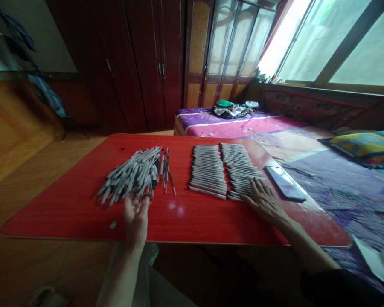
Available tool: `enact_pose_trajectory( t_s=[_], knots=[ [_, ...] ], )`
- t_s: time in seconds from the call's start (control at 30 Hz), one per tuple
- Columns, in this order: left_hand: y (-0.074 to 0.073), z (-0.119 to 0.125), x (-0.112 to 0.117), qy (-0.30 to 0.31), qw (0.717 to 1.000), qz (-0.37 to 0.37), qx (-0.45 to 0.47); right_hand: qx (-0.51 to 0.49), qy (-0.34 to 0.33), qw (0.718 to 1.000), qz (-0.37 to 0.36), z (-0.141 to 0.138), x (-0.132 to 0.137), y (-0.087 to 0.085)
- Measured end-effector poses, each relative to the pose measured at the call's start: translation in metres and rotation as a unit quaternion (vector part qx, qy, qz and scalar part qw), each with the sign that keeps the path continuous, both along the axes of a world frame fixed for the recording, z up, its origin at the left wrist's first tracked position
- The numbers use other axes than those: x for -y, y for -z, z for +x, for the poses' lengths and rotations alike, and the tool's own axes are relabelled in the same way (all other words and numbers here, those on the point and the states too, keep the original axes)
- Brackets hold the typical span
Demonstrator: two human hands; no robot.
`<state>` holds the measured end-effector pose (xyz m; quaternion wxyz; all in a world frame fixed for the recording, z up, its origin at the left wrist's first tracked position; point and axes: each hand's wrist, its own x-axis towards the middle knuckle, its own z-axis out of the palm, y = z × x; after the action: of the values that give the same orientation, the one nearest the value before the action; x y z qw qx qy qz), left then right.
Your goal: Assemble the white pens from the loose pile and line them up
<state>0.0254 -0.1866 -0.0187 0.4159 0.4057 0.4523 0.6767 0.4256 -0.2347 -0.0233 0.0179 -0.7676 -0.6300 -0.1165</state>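
Observation:
A heap of loose, slim white-and-black pens (131, 175) lies on the left of the red table (179, 221). At its near edge is my left hand (136, 215), palm turned up with the fingers loosely bent and apart; no pen shows clearly in it. To the right, pens are laid side by side in two columns, a left column (208, 170) and a right column (240, 166). My right hand (265, 200) rests flat, fingers stretched, over the near right end of the right column. Several thin dark sticks, perhaps refills (166, 170), lie beside the heap.
A phone (284, 183) lies on the table right of the columns. A small pale scrap (113, 224) is near the front edge. Beyond the table's right side stands a bed (323, 183) with a yellow-and-blue pillow (368, 149). Dark wardrobes (141, 64) line the back.

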Motion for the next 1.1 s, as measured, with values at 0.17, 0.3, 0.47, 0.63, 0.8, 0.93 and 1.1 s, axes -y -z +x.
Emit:
enact_pose_trajectory(
  t_s=[0.17,0.3,0.47,0.63,0.8,0.93,1.1],
  knots=[
    [0.001,0.001,-0.001,0.002,1.0,0.008,-0.002,-0.019,0.024,1.0,-0.005,0.024,-0.042,-0.02],
    [0.002,0.002,-0.002,-0.006,1.0,0.008,0.0,-0.039,0.034,0.998,-0.035,0.039,-0.076,-0.02],
    [0.002,0.003,-0.002,-0.008,1.0,0.006,-0.008,-0.059,0.024,0.996,-0.063,0.046,-0.088,-0.006],
    [0.0,0.003,-0.001,0.002,1.0,0.007,-0.005,-0.074,0.023,0.994,-0.073,0.045,-0.082,-0.001],
    [0.0,0.004,-0.001,0.007,1.0,-0.003,-0.014,-0.084,0.04,0.992,-0.081,0.039,-0.083,-0.005],
    [0.0,0.005,-0.001,0.004,1.0,-0.003,-0.008,-0.088,0.042,0.992,-0.079,0.036,-0.085,-0.005],
    [0.001,0.005,-0.002,-0.001,1.0,0.001,-0.009,-0.098,0.044,0.993,-0.049,0.039,-0.084,-0.009]
  ],
)
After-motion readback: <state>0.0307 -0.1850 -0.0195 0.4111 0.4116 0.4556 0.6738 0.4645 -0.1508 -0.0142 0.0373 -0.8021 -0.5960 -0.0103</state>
